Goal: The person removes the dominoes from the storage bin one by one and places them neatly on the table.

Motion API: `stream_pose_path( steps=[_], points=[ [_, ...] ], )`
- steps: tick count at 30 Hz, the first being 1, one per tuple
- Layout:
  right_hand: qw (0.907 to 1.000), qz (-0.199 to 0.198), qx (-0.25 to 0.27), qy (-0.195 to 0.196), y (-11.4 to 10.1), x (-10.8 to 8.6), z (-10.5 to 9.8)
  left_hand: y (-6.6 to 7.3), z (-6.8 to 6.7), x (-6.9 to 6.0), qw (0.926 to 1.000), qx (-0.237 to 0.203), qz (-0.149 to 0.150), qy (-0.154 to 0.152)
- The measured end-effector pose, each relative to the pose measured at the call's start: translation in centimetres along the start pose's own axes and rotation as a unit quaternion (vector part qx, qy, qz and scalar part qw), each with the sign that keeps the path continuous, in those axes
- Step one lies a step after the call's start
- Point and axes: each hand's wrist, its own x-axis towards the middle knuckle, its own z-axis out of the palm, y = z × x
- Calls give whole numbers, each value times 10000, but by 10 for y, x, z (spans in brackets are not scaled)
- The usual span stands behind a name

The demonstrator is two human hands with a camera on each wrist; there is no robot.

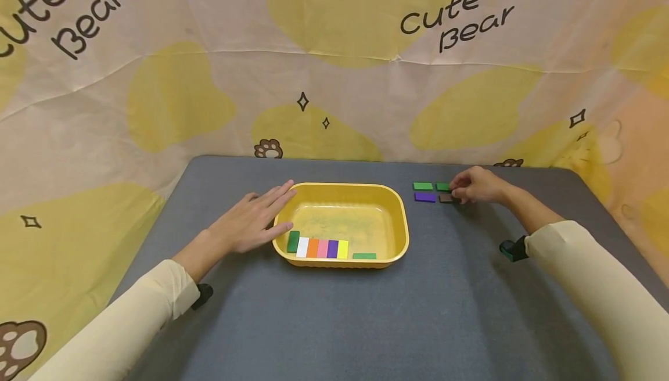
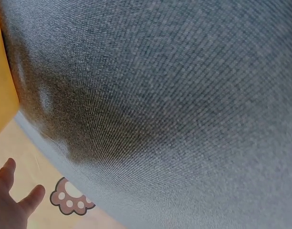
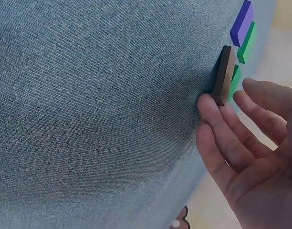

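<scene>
My left hand lies over the left rim of a yellow tray, its fingers extended. Inside the tray, white, orange, pink, purple and yellow blocks stand side by side along the near wall, with a dark green block at their left and a green one apart to the right. Beyond the tray's right side, my right hand is at a brown block. In the right wrist view fingertips touch that block's near end, while the thumb stands apart from it.
Around the brown block are a purple block, a light green block and a dark green block, all on the grey table. A printed cloth hangs behind the table's far edge.
</scene>
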Motion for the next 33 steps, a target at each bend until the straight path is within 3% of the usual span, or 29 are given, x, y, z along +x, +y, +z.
stream_pose_path(
  steps=[8,17,25,33],
  points=[
    [9998,170,31,-100,-6,-2,-5,0,0,0,10000,-14,-14,-6],
    [9996,-77,31,-268,-18,0,-21,0,0,-1,10000,-49,-20,3],
    [9992,-279,-40,-278,-48,6,-33,-1,1,-1,9999,-54,56,75],
    [9976,-515,-69,-457,-89,14,-31,-2,2,0,9999,-66,57,84]
  ],
)
